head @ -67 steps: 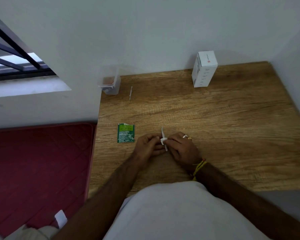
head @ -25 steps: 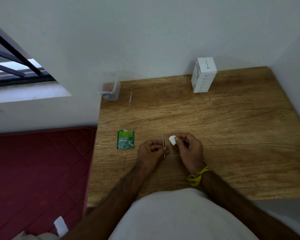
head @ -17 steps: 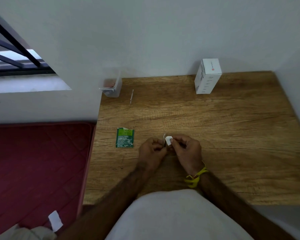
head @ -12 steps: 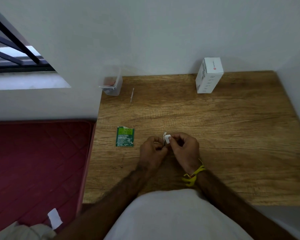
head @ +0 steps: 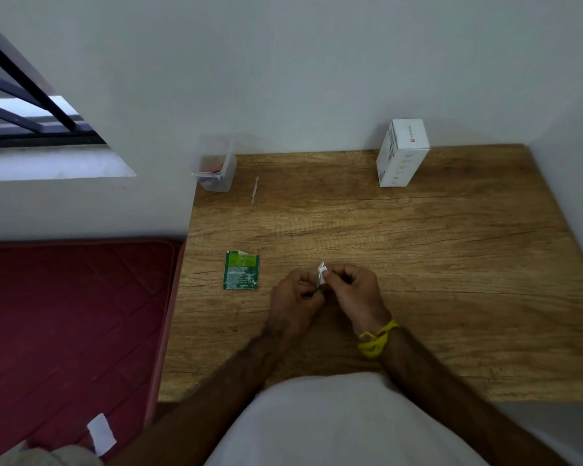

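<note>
right hand (head: 354, 292): we pinched a small white piece (head: 322, 274) | left hand (head: 295, 295): curled against it, we could not tell its hold | green sachet (head: 242, 270): lay on surface (head: 451, 264)

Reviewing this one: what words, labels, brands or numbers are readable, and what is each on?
White box: red logo and a short line of print on top, rows of print on its side, all too small to read.
Green sachet: white print, blurred, unreadable.
Small white piece: no print visible.
Nothing can be quoted.
</note>
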A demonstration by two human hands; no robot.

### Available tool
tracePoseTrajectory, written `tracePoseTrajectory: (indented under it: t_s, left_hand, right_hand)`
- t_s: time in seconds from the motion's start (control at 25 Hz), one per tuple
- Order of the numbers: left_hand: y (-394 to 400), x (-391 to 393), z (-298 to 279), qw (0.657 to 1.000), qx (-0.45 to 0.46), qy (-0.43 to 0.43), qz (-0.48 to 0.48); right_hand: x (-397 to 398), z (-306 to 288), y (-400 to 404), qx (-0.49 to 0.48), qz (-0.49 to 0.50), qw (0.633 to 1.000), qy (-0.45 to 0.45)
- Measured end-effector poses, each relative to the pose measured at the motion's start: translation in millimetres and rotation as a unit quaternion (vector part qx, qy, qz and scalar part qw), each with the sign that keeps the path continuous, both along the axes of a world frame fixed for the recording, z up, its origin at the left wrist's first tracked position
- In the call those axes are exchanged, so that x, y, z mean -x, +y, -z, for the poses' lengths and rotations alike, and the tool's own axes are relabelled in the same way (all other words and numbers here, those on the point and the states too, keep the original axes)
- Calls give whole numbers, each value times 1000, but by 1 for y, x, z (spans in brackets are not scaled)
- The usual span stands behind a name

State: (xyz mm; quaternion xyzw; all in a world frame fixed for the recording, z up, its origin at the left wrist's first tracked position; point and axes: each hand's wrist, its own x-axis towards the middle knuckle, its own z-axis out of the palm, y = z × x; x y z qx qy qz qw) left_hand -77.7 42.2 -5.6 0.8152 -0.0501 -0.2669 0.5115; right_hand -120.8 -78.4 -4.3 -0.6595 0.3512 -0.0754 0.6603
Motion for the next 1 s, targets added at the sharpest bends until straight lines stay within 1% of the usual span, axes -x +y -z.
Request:
tracePoseTrajectory:
  t_s: [0.08,0.16,0.32,0.4,0.52,0.6,0.64,0.72,0.8,0.88,1.0]
  left_hand:
    - [1,2,0,1000,3,3,1]
    - [3,5,0,1000,14,1,6]
    - [5,3,0,999,20,-2,30]
    - [6,4,0,999,19,-5,32]
    - [6,6,0,999,34,2,28]
    - [5,5,-2,999,39,15,19]
    - [5,5,-2,999,40,21,13]
    - [5,6,-3,999,45,30,5]
    - [6,6,-5,998,46,35,4]
    - [6,3,-4,998,41,38,6]
    - [5,2,-4,999,32,27,14]
  right_hand:
    - [-2,-1,0,-31,4,999,15]
    - [0,-1,1,-41,-17,999,26]
    - [-8,-10,-3,-135,26,989,57]
    - [-8,-10,-2,-124,23,991,52]
    - [-2,-7,1,-79,7,996,36]
    - [-3,-7,0,-76,13,996,51]
    - [-3,-7,-1,-59,9,996,59]
    - [0,-2,0,-11,-20,998,66]
    - [5,-2,2,1,-37,997,65]
    - [1,-6,-1,-31,-16,997,69]
    - [-10,-18,-4,-136,30,988,66]
